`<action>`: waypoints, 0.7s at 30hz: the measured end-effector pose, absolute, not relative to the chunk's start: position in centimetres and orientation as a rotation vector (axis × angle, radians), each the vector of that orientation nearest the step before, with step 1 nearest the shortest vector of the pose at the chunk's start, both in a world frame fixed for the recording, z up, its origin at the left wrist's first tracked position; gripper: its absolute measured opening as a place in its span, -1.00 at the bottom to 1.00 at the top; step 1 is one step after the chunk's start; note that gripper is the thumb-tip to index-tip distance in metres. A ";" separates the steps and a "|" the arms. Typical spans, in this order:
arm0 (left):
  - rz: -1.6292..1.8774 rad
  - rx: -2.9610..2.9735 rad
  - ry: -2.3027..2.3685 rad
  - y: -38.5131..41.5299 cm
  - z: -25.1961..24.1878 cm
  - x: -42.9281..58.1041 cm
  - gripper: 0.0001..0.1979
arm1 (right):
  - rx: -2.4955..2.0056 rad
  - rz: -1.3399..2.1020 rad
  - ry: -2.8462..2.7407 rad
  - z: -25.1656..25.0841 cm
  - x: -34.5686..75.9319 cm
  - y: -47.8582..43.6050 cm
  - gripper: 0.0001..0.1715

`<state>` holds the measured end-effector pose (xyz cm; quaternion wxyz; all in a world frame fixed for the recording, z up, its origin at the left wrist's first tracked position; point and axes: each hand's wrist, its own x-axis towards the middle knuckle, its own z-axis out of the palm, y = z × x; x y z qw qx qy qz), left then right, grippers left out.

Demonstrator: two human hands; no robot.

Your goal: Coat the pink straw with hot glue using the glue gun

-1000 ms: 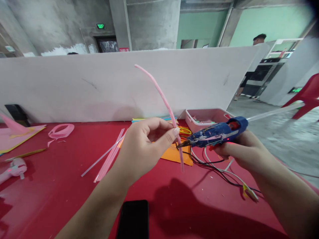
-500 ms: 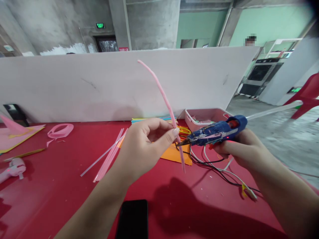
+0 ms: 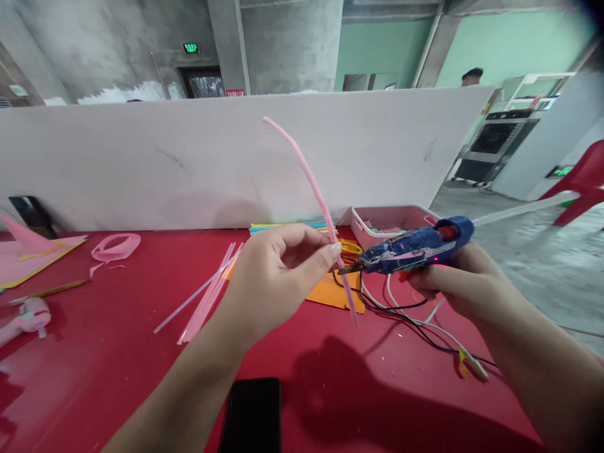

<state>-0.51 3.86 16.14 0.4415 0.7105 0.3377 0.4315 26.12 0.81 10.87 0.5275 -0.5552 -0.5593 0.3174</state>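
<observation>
Between thumb and fingers, my left hand (image 3: 287, 277) pinches a pink pipe cleaner (image 3: 309, 173) near its lower part. The long upper end curves up and to the left; a short end hangs below the thumb. My right hand (image 3: 465, 270) is closed around a blue hot glue gun (image 3: 415, 248) with a small red light lit. A clear glue stick (image 3: 523, 209) sticks out of its back. The gun's nozzle points left and is at the pipe cleaner just below my left thumb; whether they touch I cannot tell.
On the red table (image 3: 141, 377) lie pink strips (image 3: 207, 302), a black phone (image 3: 252, 415), an orange sheet (image 3: 330, 292) and cables (image 3: 415, 321). A pink bin (image 3: 363, 231) stands against the white partition (image 3: 189, 163). Another glue gun (image 3: 28, 318) lies at left.
The pipe cleaner's lower end has swung slightly right. The glue gun has shifted a little right and up, its nozzle still at the pipe cleaner.
</observation>
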 end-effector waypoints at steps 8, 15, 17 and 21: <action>1.061 1.696 0.722 4.2 16.1 -0.8 -0.85 | -1.241 0.782 -1.209 11.1 25.6 0.9 -0.96; 1.096 1.576 0.634 4.5 15.7 -0.7 -0.87 | -0.795 0.627 -0.912 12.8 23.1 1.0 -0.74; 1.061 1.562 0.619 4.4 15.4 -0.3 -0.86 | -0.782 0.752 -0.914 12.6 22.4 1.1 -0.64; 0.876 1.605 0.644 4.0 14.8 0.6 -0.86 | -0.787 0.983 -0.818 11.7 21.0 1.2 -0.52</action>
